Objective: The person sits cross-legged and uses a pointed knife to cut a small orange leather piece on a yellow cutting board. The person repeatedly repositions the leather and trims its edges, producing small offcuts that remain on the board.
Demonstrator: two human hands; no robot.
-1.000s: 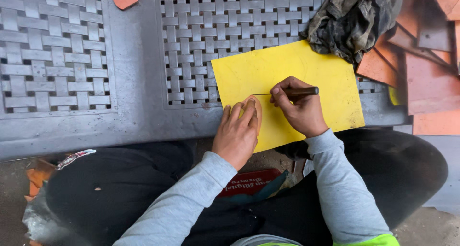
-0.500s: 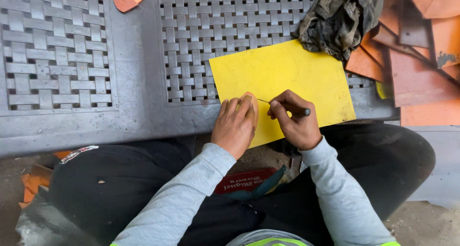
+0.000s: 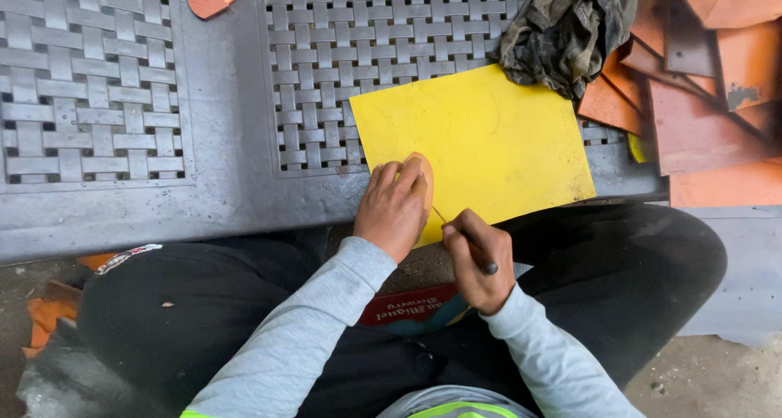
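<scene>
Pinching a thin dark tool (image 3: 472, 247) between thumb and fingers, the right hand (image 3: 481, 267) holds its tip at the near edge of the yellow sheet (image 3: 489, 141), just beside the left hand (image 3: 395, 206). The left fingers lie flat and close together, pressing an orange template (image 3: 425, 182) onto the sheet's near-left corner; only a sliver of it shows past them.

That sheet rests on a grey woven-pattern table (image 3: 204, 190), its near corner hanging past the table's edge above the lap. There lies the main risk, as I judge it: the unsupported corner could flex under the tip and spoil the line. The template could also creep if the left hand's pressure eases, since the sheet looks smooth. With the tip so near the left fingertips, a slip might catch them.

A crumpled rag (image 3: 570, 27) touches the far corner; orange sheets (image 3: 700, 108) are stacked to the right.
</scene>
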